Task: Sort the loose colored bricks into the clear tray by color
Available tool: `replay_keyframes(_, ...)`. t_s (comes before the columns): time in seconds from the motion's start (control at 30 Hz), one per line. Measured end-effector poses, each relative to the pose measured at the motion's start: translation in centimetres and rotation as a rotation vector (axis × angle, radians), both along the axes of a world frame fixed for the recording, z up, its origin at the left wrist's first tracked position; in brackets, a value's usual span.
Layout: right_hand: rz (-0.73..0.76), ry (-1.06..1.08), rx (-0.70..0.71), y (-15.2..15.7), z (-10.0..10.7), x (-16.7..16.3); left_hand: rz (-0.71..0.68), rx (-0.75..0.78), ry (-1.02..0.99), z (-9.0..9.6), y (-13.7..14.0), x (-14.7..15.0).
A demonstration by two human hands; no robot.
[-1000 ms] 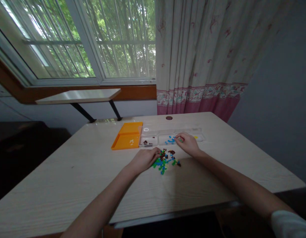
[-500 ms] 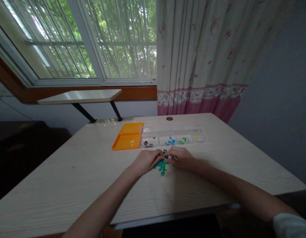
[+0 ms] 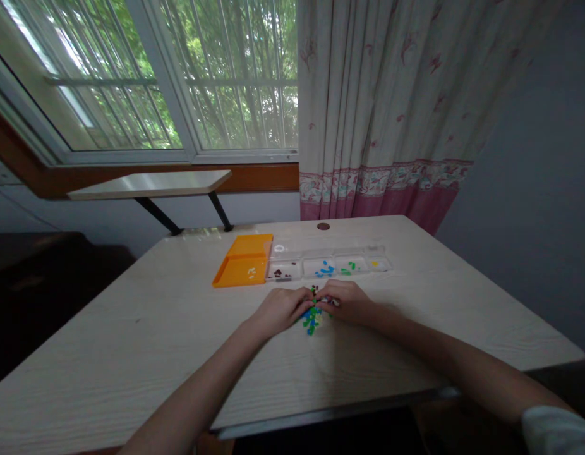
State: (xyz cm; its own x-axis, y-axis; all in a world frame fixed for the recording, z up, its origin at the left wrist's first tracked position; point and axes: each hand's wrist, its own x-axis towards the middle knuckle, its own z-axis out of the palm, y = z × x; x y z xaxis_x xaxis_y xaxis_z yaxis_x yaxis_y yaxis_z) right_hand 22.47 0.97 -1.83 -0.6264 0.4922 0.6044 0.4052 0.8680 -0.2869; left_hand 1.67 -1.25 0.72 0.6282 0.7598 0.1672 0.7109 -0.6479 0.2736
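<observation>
On the table in front of me lies a loose pile of tiny plastic bricks [image 3: 311,323], mostly green and blue with some cream, white and dark ones. My left hand [image 3: 283,308] comes in from the left, its fingers closed in a pinch at the top of the pile. From the other side my right hand [image 3: 345,299] meets it, thumb and fingers also pinched together. The fingertips nearly touch around small pieces, a green one among them. Which pieces each hand grips is partly hidden and too small to tell.
Behind the hands lies an open orange case [image 3: 240,268] with a few white pieces. Beside it, a clear compartment box [image 3: 302,270] holds dark, blue, green and yellow pieces separately. A raised shelf [image 3: 155,183] stands at the table's back left, and a curtain [image 3: 368,126] hangs behind.
Both hands stay at the pile with only slight finger movement. Less of the pile's left side shows beside my left hand. The view has shifted very slightly.
</observation>
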Motion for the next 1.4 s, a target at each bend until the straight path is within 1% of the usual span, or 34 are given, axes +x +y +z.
replay_keyframes(0.13, -0.011, 0.002, 0.011, 0.0, 0.0, 0.1, 0.004, -0.019, -0.032, 0.5, -0.1, 0.1)
replay_keyframes(0.27, -0.036, -0.003, 0.012, 0.2, 0.1, 0.6, 0.050, -0.028, -0.040, 1.6, 0.0, -0.8)
replay_keyframes(0.33, -0.056, 0.014, 0.023, 0.5, 0.4, 1.0, 0.033, -0.062, -0.005, 2.1, 0.2, -1.6)
replay_keyframes(0.43, -0.104, 0.091, 0.077, 0.8, 0.9, 1.7, 0.037, -0.143, 0.059, 2.4, 0.4, -2.8)
replay_keyframes(0.57, -0.172, 0.157, 0.137, 1.1, 1.9, 2.8, 0.023, -0.214, 0.106, 2.2, 0.5, -3.2)
replay_keyframes(0.73, -0.175, 0.180, 0.181, 1.1, 2.8, 3.9, -0.006, -0.196, 0.129, 2.0, 0.4, -2.4)
replay_keyframes(0.97, -0.167, 0.213, 0.234, 1.4, 2.6, 4.2, -0.020, -0.211, 0.137, 1.8, 0.7, -2.3)
replay_keyframes(1.27, -0.173, 0.245, 0.249, 1.5, 2.6, 4.2, -0.048, -0.149, 0.095, 1.0, 1.1, -2.9)
replay_keyframes(1.4, -0.177, 0.258, 0.256, 1.5, 2.7, 4.1, -0.009, -0.139, 0.085, 0.9, 1.1, -3.0)
